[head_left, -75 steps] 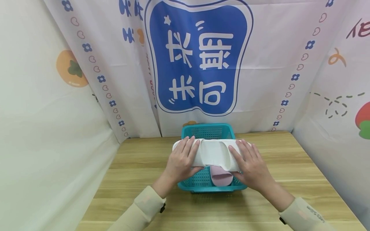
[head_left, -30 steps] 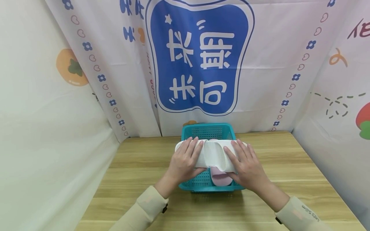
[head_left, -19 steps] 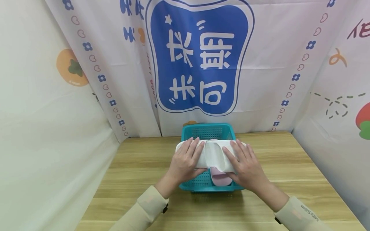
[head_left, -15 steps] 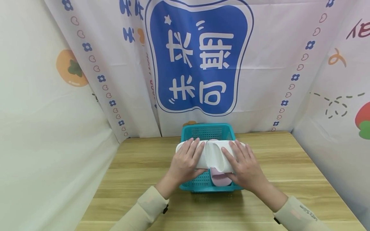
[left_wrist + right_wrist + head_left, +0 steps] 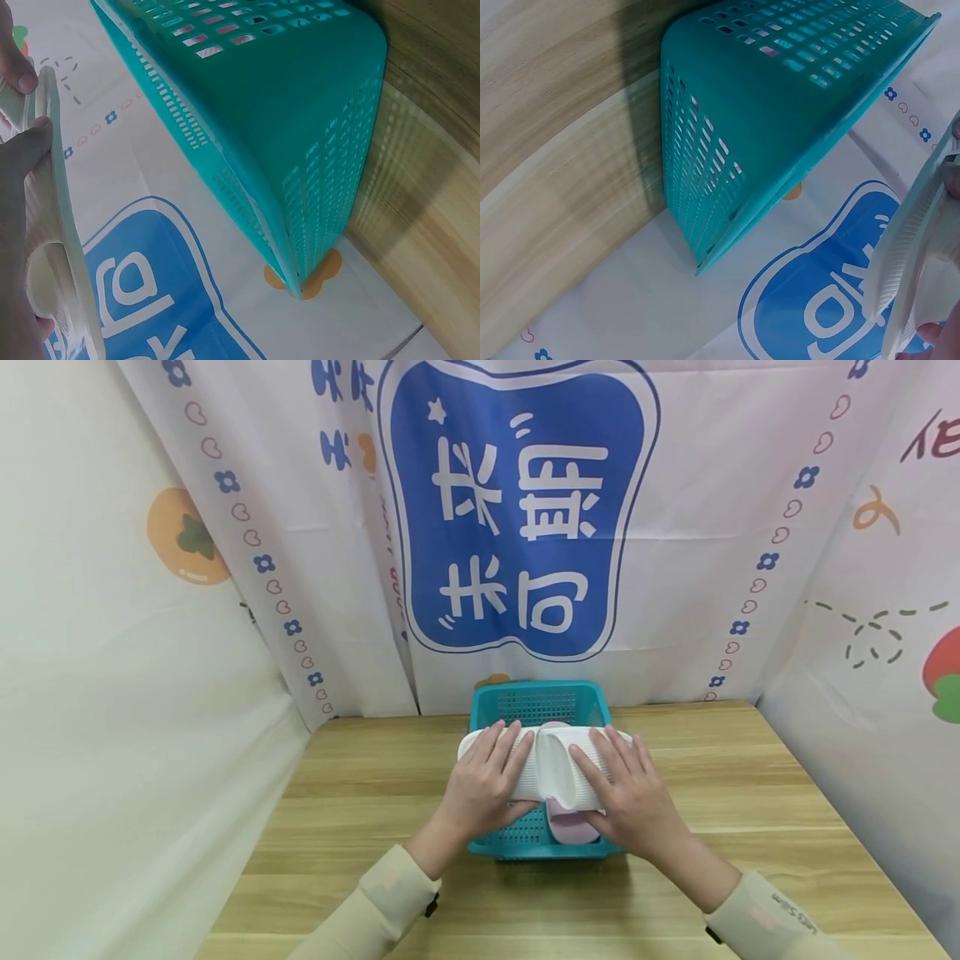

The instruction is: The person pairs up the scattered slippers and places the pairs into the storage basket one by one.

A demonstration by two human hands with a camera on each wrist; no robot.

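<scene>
A pair of white ribbed slippers (image 5: 555, 768) lies crosswise over the turquoise basket (image 5: 540, 852), raised above its rim in the head view. My left hand (image 5: 480, 785) grips their left end, fingers over the top and thumb along the near edge. At the right end, my right hand (image 5: 633, 797) holds on in the same way. Two layered white edges (image 5: 911, 247) show in the right wrist view. Below the white pair, a pink slipper (image 5: 572, 828) sits inside the basket, partly covered.
The basket stands on a wood-grain table (image 5: 375, 777) near its back edge. A white printed curtain (image 5: 675, 610) with a blue emblem hangs behind, and pale cloth sides (image 5: 135, 735) flank the table.
Both hands have drawn closer together, the right one moving left most. The smooth gap between the ribbed parts of the white slippers has become narrower.
</scene>
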